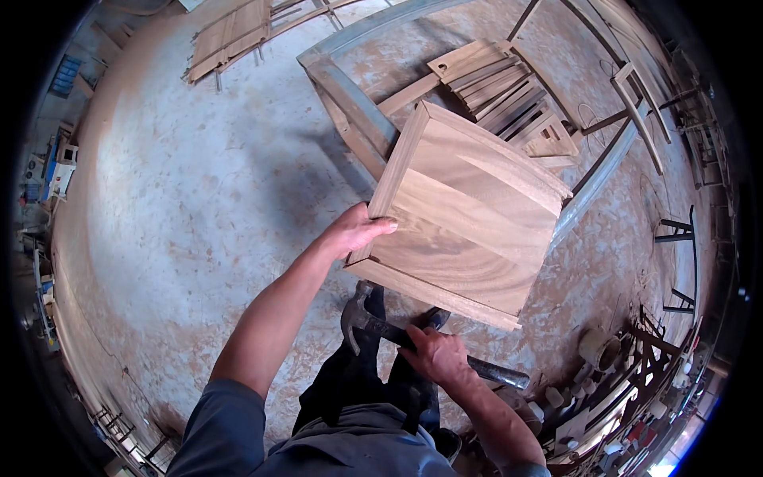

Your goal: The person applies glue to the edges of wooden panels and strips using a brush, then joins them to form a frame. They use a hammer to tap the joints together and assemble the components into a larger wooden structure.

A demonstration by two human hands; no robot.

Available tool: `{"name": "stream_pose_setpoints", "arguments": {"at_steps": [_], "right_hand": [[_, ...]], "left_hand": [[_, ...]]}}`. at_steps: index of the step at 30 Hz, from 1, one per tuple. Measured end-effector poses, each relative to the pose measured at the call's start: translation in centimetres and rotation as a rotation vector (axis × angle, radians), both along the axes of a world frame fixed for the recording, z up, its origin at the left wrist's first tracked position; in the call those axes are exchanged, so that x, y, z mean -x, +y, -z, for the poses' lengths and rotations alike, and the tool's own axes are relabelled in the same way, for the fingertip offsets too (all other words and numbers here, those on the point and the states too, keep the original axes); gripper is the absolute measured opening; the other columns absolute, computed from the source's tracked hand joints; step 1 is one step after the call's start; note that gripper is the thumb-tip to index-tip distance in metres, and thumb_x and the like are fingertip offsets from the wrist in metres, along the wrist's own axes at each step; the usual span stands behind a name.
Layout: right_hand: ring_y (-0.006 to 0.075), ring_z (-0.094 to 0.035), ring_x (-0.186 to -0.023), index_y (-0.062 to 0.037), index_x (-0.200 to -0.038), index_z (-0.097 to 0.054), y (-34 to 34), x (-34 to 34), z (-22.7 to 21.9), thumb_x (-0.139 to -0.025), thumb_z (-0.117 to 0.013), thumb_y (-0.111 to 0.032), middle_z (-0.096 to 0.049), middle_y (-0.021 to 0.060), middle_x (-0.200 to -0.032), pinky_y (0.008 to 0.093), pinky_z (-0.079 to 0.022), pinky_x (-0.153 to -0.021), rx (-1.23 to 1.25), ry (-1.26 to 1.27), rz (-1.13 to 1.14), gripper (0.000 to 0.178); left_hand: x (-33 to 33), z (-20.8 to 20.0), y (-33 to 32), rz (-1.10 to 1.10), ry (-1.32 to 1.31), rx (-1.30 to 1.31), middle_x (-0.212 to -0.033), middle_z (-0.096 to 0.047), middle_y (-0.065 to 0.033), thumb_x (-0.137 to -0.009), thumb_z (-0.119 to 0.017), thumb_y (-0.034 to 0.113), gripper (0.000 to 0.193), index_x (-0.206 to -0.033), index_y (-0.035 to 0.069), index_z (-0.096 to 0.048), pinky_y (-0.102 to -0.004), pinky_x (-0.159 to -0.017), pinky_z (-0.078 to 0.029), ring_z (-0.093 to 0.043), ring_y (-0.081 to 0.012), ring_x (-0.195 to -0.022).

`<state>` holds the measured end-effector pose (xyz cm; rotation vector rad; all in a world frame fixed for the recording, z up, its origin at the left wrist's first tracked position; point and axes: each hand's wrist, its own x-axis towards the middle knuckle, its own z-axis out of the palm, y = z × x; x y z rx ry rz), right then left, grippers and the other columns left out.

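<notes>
A square wooden panel [469, 215] with raised strips along three sides fills the middle of the view, tilted. My left hand [362, 230] grips its left edge strip, the thumb lying over the top and the fingers hidden beneath. In my right hand [438, 354] is a claw hammer [497, 372], held round the middle of its dark handle. The hammer's metal head points left, close below the panel's near left corner and apart from it. The panel's right side shows no raised strip.
A grey-blue frame [347, 94] stands behind the panel, with a stack of cut wooden pieces [501, 86] by it. More boards [230, 36] lie at the far left. Along the right are a bucket [599, 348] and cluttered odds and ends. The floor [175, 199] is stained.
</notes>
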<state>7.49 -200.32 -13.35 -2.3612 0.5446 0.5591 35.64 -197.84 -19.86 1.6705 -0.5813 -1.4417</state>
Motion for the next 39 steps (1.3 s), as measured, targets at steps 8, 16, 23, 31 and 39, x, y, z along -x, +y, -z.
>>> {"name": "stream_pose_setpoints", "arguments": {"at_steps": [8,16,23,31,39], "right_hand": [[0.0346,-0.065,-0.071,-0.0113,-0.104,-0.057,0.3,0.0,0.4,-0.081,-0.065,-0.038,-0.063,0.0133,-0.079,0.0454,-0.053,-0.060,-0.018,-0.048,0.047,0.036],[0.0335,-0.065,-0.076,-0.0100,-0.105,-0.055,-0.9,-0.3,-0.2,-0.082,-0.064,-0.036,-0.063,0.0145,-0.079,0.0454,-0.052,-0.063,-0.042,-0.020,0.016,0.035],[0.0339,-0.065,-0.074,-0.0108,-0.104,-0.055,-2.0,0.9,-0.4,-0.082,-0.064,-0.036,-0.062,0.0141,-0.080,0.0450,-0.052,-0.061,-0.052,-0.001,0.014,0.034],[0.0330,-0.065,-0.072,-0.0128,-0.106,-0.054,-4.4,5.3,-1.3,-0.082,-0.063,-0.039,-0.062,0.0119,-0.079,0.0442,-0.052,-0.058,0.029,0.064,-0.001,0.036],[0.0337,-0.065,-0.071,-0.0105,-0.104,-0.053,-5.6,6.2,-2.4,-0.083,-0.064,-0.036,-0.062,0.0139,-0.081,0.0440,-0.053,-0.060,0.028,0.101,-0.023,0.034]], "left_hand": [[-0.3,1.1,0.0,0.026,-0.014,-0.014,-0.105,-0.063,-0.0096,-0.086,-0.064,0.019,0.040,-0.116,-0.004,-0.056,-0.0319,-0.087,-0.044,-0.056,-0.0148,-0.099],[-0.5,1.9,0.0,0.052,-0.061,-0.052,-0.107,-0.063,-0.0107,-0.086,-0.063,0.018,0.040,-0.117,-0.005,-0.055,-0.0320,-0.088,-0.044,-0.056,-0.0149,-0.100],[-0.2,0.4,-0.4,0.039,-0.078,-0.040,-0.105,-0.064,-0.0092,-0.085,-0.064,0.019,0.043,-0.119,-0.004,-0.055,-0.0320,-0.087,-0.045,-0.057,-0.0151,-0.097],[0.2,-0.4,-0.4,-0.044,0.011,0.047,-0.111,-0.059,-0.0068,-0.086,-0.062,0.017,0.041,-0.121,-0.002,-0.052,-0.0324,-0.089,-0.045,-0.054,-0.0138,-0.101],[0.0,-0.3,-0.7,-0.002,-0.012,-0.010,-0.113,-0.059,-0.0063,-0.087,-0.061,0.015,0.042,-0.124,-0.002,-0.050,-0.0317,-0.091,-0.044,-0.054,-0.0137,-0.103]]}}
